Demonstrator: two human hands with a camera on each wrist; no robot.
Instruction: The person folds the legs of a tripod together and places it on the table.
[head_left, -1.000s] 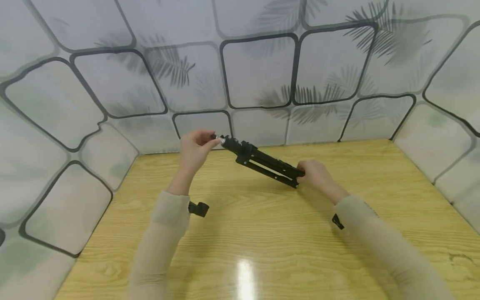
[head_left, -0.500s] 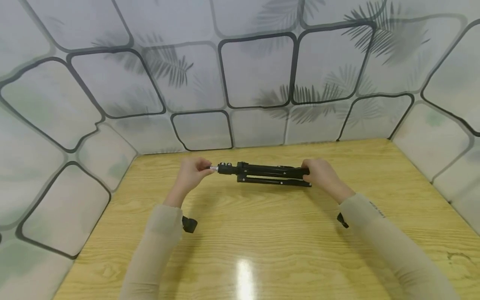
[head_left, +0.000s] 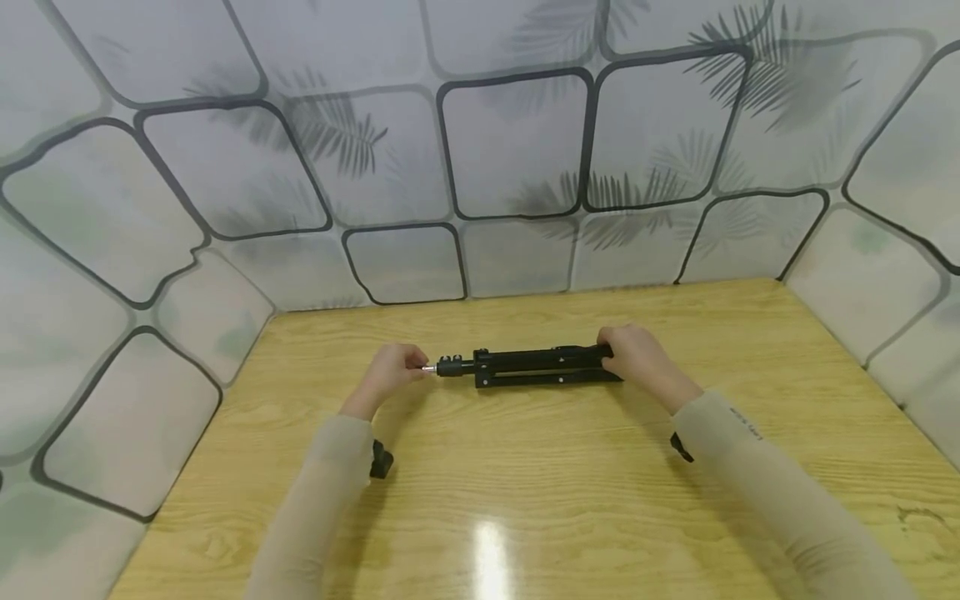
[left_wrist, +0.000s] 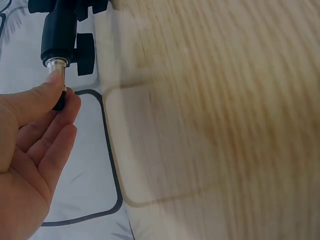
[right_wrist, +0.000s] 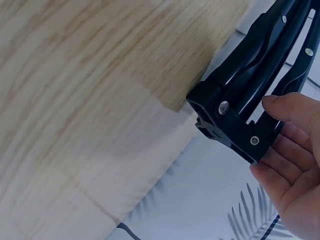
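A folded black tripod stand (head_left: pixel 525 361) lies nearly level between both hands, low over the wooden table. At its left end my left hand (head_left: pixel 390 371) pinches the silver tip, thumb against fingers. The left wrist view shows that metal tip (left_wrist: pixel 56 63) with a black end piece between thumb and fingertips, and a black knob (left_wrist: pixel 86 54) beside the tube. My right hand (head_left: pixel 637 357) grips the stand's other end. Seen from the right wrist, the thumb lies over a leg and the fingers are under the riveted black end bracket (right_wrist: pixel 235 122); the legs are folded together.
The wood-grain table (head_left: pixel 480 467) stretches out on all sides of the stand. Behind it and at both sides rise walls covered in pale fabric (head_left: pixel 517 142) with dark outlines and leaf prints. Black wrist cameras hang under both sleeves.
The stand was tilted with its left end raised; that end has come down and the stand now lies almost level, nearer the person. My left hand moved down with it; both hands kept their hold.
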